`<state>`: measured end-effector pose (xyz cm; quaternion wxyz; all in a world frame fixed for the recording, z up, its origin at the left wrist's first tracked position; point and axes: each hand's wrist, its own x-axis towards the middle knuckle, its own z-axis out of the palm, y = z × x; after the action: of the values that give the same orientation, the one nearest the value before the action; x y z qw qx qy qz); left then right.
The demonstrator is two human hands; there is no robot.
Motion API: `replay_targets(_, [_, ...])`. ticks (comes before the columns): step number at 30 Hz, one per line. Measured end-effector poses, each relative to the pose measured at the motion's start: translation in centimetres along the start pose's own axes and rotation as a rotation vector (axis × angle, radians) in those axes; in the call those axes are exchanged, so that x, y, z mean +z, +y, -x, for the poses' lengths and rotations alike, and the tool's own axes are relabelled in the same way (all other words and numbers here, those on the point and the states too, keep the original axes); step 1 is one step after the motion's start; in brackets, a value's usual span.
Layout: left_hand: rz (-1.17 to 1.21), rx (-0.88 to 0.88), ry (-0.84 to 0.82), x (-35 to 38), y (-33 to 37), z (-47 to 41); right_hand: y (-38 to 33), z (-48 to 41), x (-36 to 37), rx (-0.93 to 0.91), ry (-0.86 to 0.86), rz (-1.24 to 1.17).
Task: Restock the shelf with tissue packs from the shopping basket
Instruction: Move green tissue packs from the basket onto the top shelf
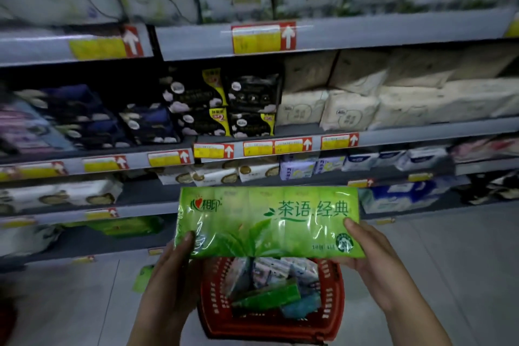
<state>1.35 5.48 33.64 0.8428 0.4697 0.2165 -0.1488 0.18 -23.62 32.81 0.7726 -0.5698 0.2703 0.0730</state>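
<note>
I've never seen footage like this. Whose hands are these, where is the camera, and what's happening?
There is no machine here: a person wears a wide-angle camera on the head, looking forward and down. The left hand and right hand hold a green tissue pack by its two ends, thumbs on its front. Below it sits a red shopping basket with more packs inside. Ahead are shop shelves stocked with tissue packs, with yellow price tags on their edges.

Green pack (269, 222) with leaf print (darker green lettering); red lattice basket (334, 306); grey shelf (393, 32) edges bearing yellow-and-red tags (264, 36); black packs (224, 105) with white blotches.
</note>
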Motion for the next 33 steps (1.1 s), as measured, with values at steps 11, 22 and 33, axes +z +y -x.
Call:
replay_targets(11, [-0.139,0.171,-0.028,3.7,7.7,6.6,-7.4,6.2,1.9,-0.198,-0.065,-0.015])
replay_targets(22, [0.068,0.265,-0.098,6.4,16.5,9.8,-14.6,11.6,6.0,-0.351,-0.127,-0.119])
replay_targets(33, [0.120,0.307,-0.048,4.4,18.7,11.8,-17.4,13.6,9.1,-0.455,-0.097,-0.057])
